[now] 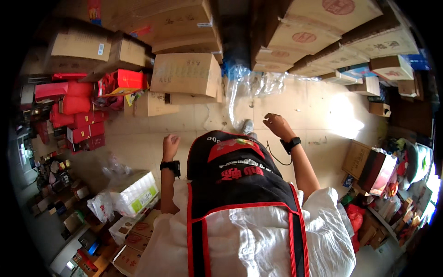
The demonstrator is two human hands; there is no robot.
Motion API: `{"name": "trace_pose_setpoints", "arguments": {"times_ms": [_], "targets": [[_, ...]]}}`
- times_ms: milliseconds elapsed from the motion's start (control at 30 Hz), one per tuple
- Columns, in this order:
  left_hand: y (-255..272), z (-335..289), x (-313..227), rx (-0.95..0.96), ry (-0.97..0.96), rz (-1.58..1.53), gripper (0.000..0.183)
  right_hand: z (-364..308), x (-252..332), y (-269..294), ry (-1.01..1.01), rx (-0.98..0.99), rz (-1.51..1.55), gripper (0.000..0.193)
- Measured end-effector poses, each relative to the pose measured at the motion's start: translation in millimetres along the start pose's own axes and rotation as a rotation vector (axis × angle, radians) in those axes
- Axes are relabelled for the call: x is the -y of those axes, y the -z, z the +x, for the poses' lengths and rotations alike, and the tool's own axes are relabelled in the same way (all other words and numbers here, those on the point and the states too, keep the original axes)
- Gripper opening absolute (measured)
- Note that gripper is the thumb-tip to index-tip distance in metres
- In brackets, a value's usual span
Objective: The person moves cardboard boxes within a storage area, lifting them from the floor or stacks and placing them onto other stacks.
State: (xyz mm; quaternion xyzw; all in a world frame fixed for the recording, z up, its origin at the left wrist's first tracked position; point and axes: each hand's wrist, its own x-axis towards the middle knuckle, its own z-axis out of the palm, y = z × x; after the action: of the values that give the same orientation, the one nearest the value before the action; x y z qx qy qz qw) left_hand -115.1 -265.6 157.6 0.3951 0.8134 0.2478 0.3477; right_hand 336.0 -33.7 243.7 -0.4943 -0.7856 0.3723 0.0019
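My left hand (170, 143) hangs in the air over the floor, left of my black apron (235, 180) with red trim. Its fingers are loosely curled, not pressed together, and nothing shows in them. On the other side, my right hand (278, 124) is raised farther forward, its bent fingers partly apart and also without anything in them. Each wrist wears a black strapped device. Neither hand touches anything. Ahead of them, clear plastic wrap (249, 83) lies on the floor near a cardboard box (184, 76). My grey shoe (248, 125) shows between the hands.
Stacked cartons (318, 27) rise at the far right, and more cartons (180, 27) at the far left. Red gift boxes (85, 131) are piled at left. A plastic-wrapped white pack (136, 191) stands near my left elbow. An open carton (367, 166) is at right on the tiled floor (304, 111).
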Motion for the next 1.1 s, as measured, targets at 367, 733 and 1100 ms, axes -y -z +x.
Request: {"name": "trace_pose_setpoints", "arguments": {"times_ms": [367, 733, 1100], "targets": [[36.6, -58.3, 8.7, -0.034, 0.188, 0.078, 0.029, 46.3, 20.1, -2.6, 0.086, 0.11, 0.062, 0.031], [33.1, 46.8, 43.0, -0.097, 0.081, -0.021, 0.028, 71.2, 39.8, -15.2, 0.01, 0.161, 0.022, 0.03], [46.3, 199.3, 116.4, -0.185, 0.015, -0.149, 0.038, 159.4, 131.4, -67.2, 0.013, 0.223, -0.039, 0.029]]}}
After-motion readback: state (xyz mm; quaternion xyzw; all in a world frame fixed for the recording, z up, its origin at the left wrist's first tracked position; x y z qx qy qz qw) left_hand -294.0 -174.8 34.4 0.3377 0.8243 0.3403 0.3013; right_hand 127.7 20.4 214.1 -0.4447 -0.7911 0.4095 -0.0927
